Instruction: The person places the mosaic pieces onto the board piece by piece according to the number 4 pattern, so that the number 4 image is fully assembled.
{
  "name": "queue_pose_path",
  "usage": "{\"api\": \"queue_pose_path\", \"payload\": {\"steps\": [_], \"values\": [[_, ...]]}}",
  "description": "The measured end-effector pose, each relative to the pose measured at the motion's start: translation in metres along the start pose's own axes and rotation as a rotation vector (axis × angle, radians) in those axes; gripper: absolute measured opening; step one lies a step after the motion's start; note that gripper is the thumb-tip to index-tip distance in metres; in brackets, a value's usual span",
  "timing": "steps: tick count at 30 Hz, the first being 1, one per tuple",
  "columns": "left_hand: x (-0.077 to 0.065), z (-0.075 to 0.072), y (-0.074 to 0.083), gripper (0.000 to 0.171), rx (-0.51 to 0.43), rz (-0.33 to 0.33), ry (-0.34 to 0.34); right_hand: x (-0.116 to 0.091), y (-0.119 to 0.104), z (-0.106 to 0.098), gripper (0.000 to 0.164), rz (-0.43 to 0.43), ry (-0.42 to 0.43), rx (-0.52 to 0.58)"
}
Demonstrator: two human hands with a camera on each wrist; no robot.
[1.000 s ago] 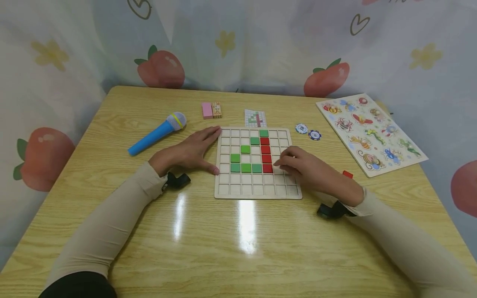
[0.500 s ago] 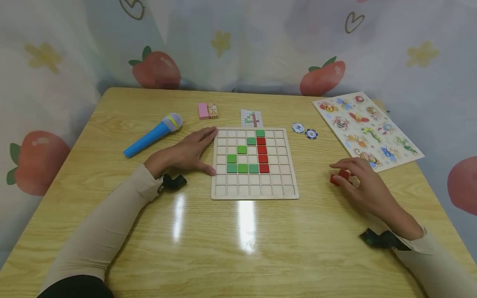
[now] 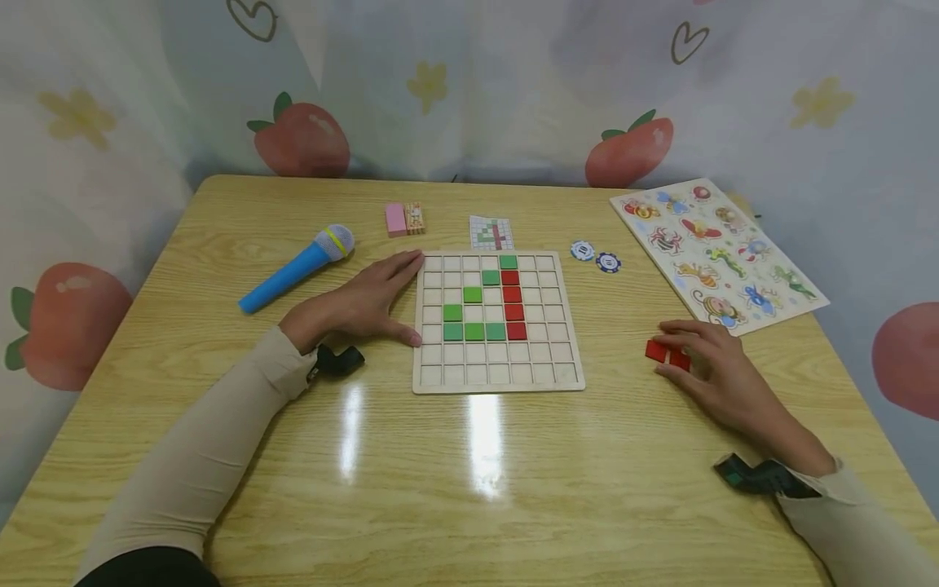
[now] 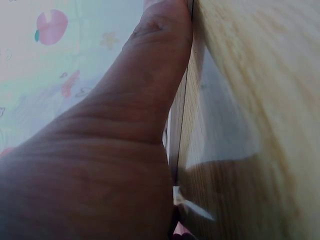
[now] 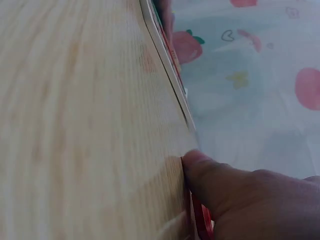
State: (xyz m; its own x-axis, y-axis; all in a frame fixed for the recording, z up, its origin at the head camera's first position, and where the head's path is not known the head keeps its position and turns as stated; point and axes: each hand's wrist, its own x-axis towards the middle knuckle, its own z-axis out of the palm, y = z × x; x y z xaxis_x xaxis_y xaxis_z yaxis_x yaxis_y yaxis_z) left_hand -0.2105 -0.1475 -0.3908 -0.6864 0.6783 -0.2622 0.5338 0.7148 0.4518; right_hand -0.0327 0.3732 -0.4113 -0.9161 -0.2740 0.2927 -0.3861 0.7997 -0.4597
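A square wooden grid board (image 3: 455, 375) lies on the table, with green tiles (image 3: 474, 331) stepping around a column of red tiles (image 3: 511, 294). Along its left edge rests my left hand (image 3: 359, 303), fingers spread and thumb at the rim; the left wrist view shows the thumb (image 4: 150, 75) close up. Right of the board, two loose red tiles (image 3: 656, 350) lie side by side. My right hand (image 3: 722, 375) curls round the nearer red tile (image 3: 680, 359), thumb at its front edge and fingers behind. In the right wrist view the thumb (image 5: 220, 185) partly hides red pieces (image 5: 201, 220).
A small pattern card (image 3: 490, 233) sits behind the board. Blue toy microphone (image 3: 289, 273) at left, pink block (image 3: 396, 219) and patterned block (image 3: 415, 218) at the back. Two poker chips (image 3: 608, 262) and a picture puzzle board (image 3: 722, 253) are to the right.
My right hand has left the board's right side and moved right to the loose red tiles, which have shifted beside each other under its fingers. My left hand stays on the board's edge.
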Motion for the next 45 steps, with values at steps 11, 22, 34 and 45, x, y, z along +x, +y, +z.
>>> {"api": "queue_pose_path", "payload": {"steps": [11,22,34,45], "values": [[-0.001,0.0,0.0,0.135,-0.002,-0.009,-0.002,0.005,-0.005,0.004,0.041,-0.026,0.045,-0.036],[0.0,0.001,-0.002,0.135,0.001,-0.001,0.003,0.021,-0.028,0.005,0.042,-0.058,0.027,-0.085],[0.0,0.001,-0.003,0.135,0.005,-0.001,-0.004,0.073,-0.063,0.027,0.036,-0.319,-0.102,-0.001],[-0.002,-0.001,0.0,0.135,-0.006,-0.001,-0.003,0.109,-0.1,0.052,0.019,-0.417,-0.262,0.001]]}}
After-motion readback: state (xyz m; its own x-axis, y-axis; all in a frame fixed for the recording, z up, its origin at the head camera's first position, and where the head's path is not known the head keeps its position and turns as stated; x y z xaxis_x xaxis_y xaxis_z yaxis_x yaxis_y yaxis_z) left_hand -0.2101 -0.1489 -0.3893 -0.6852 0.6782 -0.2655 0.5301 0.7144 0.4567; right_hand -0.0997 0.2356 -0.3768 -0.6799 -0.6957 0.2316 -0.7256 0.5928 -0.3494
